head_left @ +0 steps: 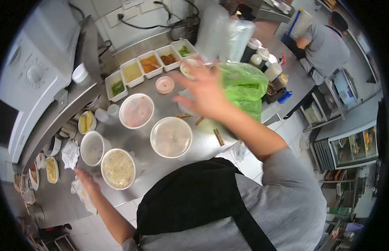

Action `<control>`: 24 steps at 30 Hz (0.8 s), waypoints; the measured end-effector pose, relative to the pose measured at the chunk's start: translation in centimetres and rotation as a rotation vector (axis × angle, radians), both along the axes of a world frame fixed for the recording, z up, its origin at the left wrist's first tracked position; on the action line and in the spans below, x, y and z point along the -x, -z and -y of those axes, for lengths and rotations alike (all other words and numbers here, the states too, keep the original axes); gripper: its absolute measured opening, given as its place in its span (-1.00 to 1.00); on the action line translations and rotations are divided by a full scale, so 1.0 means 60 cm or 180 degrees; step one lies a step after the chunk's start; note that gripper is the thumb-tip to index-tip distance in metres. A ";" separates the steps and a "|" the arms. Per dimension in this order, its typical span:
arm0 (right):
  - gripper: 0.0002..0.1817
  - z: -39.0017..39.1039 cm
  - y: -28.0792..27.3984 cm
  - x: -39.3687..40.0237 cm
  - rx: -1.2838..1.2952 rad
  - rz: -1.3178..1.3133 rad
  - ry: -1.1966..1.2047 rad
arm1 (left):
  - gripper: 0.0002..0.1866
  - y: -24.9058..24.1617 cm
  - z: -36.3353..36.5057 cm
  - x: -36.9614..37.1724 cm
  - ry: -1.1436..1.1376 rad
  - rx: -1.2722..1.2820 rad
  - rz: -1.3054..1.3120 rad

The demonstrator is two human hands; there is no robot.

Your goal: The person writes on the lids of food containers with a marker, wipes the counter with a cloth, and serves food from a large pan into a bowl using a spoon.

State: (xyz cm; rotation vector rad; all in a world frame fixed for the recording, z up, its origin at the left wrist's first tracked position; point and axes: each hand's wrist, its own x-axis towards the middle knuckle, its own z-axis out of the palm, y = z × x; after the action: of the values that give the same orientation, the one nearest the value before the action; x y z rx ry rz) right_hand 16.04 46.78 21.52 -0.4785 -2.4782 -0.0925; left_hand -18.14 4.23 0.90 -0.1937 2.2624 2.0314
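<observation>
My right hand [205,90], smeared a little by motion, reaches over the counter with its fingers spread and nothing in them. Below and around it are a small round cup [189,69], a pink-lidded cup [165,85] and a green plastic bag [244,85]. My left hand [88,183] is at the counter's front left, fingers stretched out, beside a crumpled white cloth [82,196]. Close to it stands a round tub of pale, chunky food [118,169]. Behind that are a white tub [93,148], a lidded tub with pinkish contents [137,111] and another lidded tub [171,137].
White trays of sauces and greens [149,64] line the back of the counter. A white appliance [38,75] stands at the left above a shelf. Squeeze bottles [261,56] are behind the bag. Another person [326,50] works at the far right, near a glass-door fridge [355,144].
</observation>
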 end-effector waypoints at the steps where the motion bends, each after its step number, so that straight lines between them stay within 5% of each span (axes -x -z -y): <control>1: -0.38 -0.033 0.012 -0.069 0.0159 0.0385 0.0612 | -0.10 -0.028 0.012 -0.015 -0.0252 -0.0029 -0.0139; 4: -0.46 -0.106 0.121 -0.257 0.0716 0.0809 0.1727 | -0.33 -0.183 -0.030 -0.136 -0.0119 0.0224 -0.0971; 7: -0.53 -0.129 0.234 -0.339 0.2247 -0.0953 0.0836 | -0.37 -0.272 -0.118 -0.243 -0.0575 0.0468 -0.2345; 10: -0.56 -0.125 0.273 -0.353 0.3173 -0.2074 0.0424 | -0.46 -0.310 -0.260 -0.341 -0.0178 0.0089 -0.3333; 11: -0.57 -0.133 0.281 -0.356 0.3394 -0.2311 0.0295 | -0.53 -0.303 -0.316 -0.378 0.0524 -0.0514 -0.3581; 13: -0.55 -0.155 0.296 -0.360 0.3778 -0.2538 0.0150 | -0.29 -0.253 -0.403 -0.451 0.1987 0.0667 -0.3746; 15: -0.56 -0.187 0.282 -0.373 0.4306 -0.2280 -0.0097 | -0.11 -0.220 -0.534 -0.536 0.4598 0.1048 -0.3230; 16: -0.57 -0.205 0.266 -0.383 0.3993 -0.1718 -0.0163 | -0.21 -0.307 -0.594 -0.599 0.5334 0.1574 -0.3371; 18: -0.58 -0.228 0.208 -0.403 0.3296 -0.0702 -0.0379 | -0.69 -0.262 -0.670 -0.643 0.4917 0.1604 -0.5551; 20: -0.59 -0.258 0.178 -0.416 0.2817 0.0076 -0.0495 | -0.05 -0.190 -0.726 -0.651 0.5187 0.1278 -0.5417; 24: -0.61 -0.297 0.021 -0.420 0.1982 0.1947 -0.0144 | -0.07 -0.148 -0.780 -0.703 0.5109 0.1164 -0.5208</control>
State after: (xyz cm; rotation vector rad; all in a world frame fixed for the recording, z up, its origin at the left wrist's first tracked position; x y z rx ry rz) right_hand 41.24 64.60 20.28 -0.7306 -3.1006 0.6631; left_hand 24.04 51.02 9.75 2.8146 1.5004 0.5493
